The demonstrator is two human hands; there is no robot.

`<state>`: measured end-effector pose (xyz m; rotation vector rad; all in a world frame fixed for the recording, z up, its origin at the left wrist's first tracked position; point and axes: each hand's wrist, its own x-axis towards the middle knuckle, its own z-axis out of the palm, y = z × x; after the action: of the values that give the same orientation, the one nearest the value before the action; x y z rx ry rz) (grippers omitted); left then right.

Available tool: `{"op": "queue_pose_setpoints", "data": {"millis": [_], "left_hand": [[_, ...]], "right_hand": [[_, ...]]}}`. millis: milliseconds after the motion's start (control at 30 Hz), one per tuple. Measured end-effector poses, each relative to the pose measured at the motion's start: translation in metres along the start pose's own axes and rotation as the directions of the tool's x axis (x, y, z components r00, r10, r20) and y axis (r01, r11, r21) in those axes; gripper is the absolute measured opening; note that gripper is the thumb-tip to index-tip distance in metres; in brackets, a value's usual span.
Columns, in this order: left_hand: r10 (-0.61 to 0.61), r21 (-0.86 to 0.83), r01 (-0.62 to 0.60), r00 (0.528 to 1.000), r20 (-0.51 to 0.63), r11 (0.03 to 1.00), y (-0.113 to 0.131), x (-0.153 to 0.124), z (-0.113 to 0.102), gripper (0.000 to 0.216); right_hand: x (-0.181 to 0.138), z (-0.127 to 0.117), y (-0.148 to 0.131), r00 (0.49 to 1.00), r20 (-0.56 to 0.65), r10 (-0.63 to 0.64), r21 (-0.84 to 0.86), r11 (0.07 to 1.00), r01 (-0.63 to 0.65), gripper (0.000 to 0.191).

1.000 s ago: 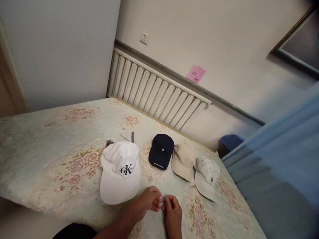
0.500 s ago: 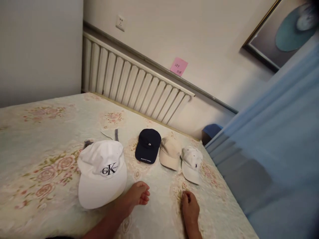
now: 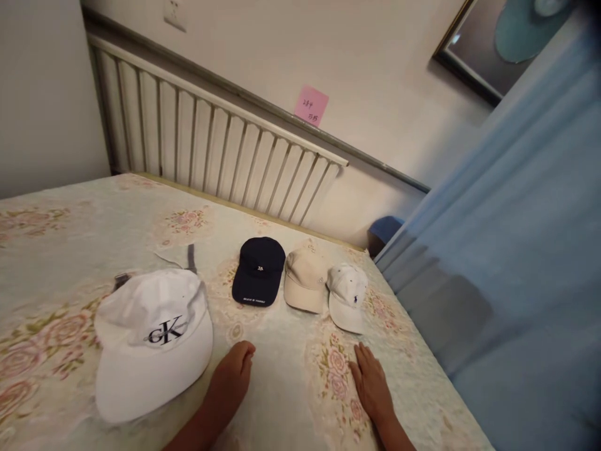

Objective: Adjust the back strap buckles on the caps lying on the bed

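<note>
A large white cap with a black CK logo (image 3: 154,341) lies at the left with its brim toward me. Just to its right is my left hand (image 3: 232,374), fingers curled in and no object showing in it. My right hand (image 3: 373,382) rests palm down with its fingers stretched out, a short way below the brim of a smaller white cap (image 3: 346,297). Between that cap and the CK one sit a navy cap (image 3: 259,270) and a beige cap (image 3: 305,279), set side by side with brims facing me.
A flowered bedspread (image 3: 282,388) lies under everything. Behind the bed's far edge is a white radiator (image 3: 206,125). A blue curtain (image 3: 507,250) hangs along the right side, and a blue object (image 3: 387,228) shows at the far right corner.
The view has shifted, so the caps appear farther left and larger. My right hand has gone from curled to flat with fingers extended, closer to the small white cap. My left hand stays curled.
</note>
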<state>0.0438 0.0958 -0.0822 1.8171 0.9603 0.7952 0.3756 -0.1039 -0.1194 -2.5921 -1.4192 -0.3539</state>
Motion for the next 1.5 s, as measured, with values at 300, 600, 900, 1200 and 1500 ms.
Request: {"op": "queue_pose_setpoints", "data": {"millis": [300,600,900,1200,1500], "left_hand": [[0.385,0.66,-0.34,0.919,0.083,0.67,-0.037,-0.001,0.018,0.04],[0.333,0.789,-0.314,0.931,0.148,0.528,-0.014,0.0,0.024,0.048],[0.32,0.826,-0.28,0.939,0.129,0.49,-0.014,-0.007,0.028,0.051],[0.24,0.79,-0.256,0.96,0.142,0.557,-0.005,-0.046,0.023,0.052],[0.219,0.73,-0.283,0.958,0.185,0.622,-0.003,-0.076,0.005,0.052]], "right_hand": [[-0.002,0.012,0.05,0.986,-0.029,0.164,-0.149,0.975,-0.166,0.064],[-0.005,-0.005,0.018,0.992,-0.071,0.105,-0.117,0.987,-0.113,0.06],[-0.023,-0.018,-0.033,0.999,0.023,-0.036,-0.075,0.997,0.037,0.06],[-0.045,-0.022,-0.068,0.987,-0.016,-0.157,-0.039,0.987,0.156,0.061],[-0.067,-0.021,-0.107,0.972,-0.021,-0.234,-0.038,0.972,0.234,0.06]]}}
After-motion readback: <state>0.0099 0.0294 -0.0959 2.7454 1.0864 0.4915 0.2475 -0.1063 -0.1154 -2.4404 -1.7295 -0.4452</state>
